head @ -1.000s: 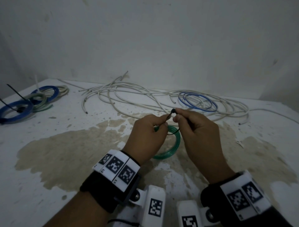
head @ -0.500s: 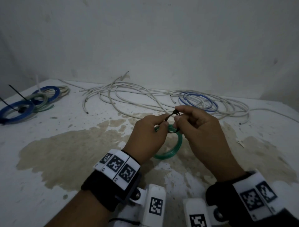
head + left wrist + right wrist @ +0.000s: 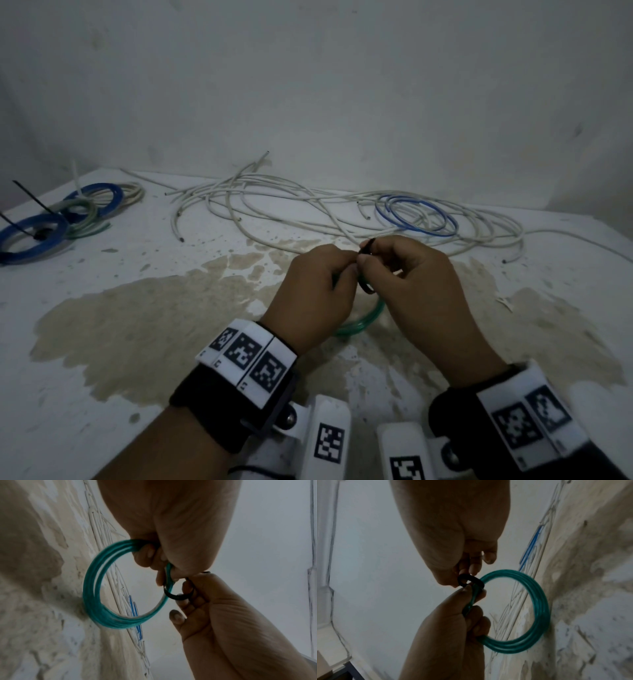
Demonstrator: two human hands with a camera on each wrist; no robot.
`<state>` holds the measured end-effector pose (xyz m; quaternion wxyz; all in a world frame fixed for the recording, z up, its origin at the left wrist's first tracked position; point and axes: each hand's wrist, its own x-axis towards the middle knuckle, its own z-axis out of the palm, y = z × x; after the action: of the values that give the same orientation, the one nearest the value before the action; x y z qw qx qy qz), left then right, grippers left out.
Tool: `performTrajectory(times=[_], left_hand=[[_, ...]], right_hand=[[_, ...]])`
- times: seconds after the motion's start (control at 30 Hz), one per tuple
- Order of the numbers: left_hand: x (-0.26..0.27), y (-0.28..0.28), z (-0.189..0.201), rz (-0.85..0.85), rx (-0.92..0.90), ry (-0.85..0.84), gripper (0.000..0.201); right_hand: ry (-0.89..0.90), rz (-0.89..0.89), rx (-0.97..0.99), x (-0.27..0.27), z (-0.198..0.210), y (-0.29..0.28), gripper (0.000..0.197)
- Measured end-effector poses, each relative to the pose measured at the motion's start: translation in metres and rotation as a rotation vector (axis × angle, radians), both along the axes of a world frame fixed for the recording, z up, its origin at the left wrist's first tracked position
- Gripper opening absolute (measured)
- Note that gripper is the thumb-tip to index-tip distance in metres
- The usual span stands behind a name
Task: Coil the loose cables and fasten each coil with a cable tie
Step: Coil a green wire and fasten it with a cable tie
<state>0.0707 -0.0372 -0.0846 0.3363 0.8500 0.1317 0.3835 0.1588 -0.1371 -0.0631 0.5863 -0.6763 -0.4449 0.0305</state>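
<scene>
Item: green cable coil (image 3: 96,601), held just above the counter (image 3: 102,342), near its front middle.
Left hand (image 3: 311,291): grip curled round the gathered turns.
Right hand (image 3: 407,284): thumb and fingertips pinch a black cable tie (image 3: 173,596), looped loosely round the coil's strands, not yet snug.
Orientation: coil stands roughly on edge, opening facing sideways; the tie crosses the strands at the top, near the fingers.
Done, by appearance: tied blue coils (image 3: 37,229) at far left.
Left: white cables (image 3: 274,202) and a loose blue cable (image 3: 421,216), still uncoiled.
</scene>
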Motion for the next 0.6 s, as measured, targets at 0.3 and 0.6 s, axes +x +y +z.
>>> performTrajectory(times=[0.3,0.6], left_hand=[[0.0008,0.0022,-0.0031,-0.031,-0.078,0.041,0.039],[0.0002,-0.0053,0.0019,-0.051,-0.276,0.041,0.022]], right_hand=[[0.051,-0.014,0.108,-0.0054,0.0007,-0.0003,0.021],[-0.131,-0.083,0.022,0.0012,-0.0028,0.0013,0.011]])
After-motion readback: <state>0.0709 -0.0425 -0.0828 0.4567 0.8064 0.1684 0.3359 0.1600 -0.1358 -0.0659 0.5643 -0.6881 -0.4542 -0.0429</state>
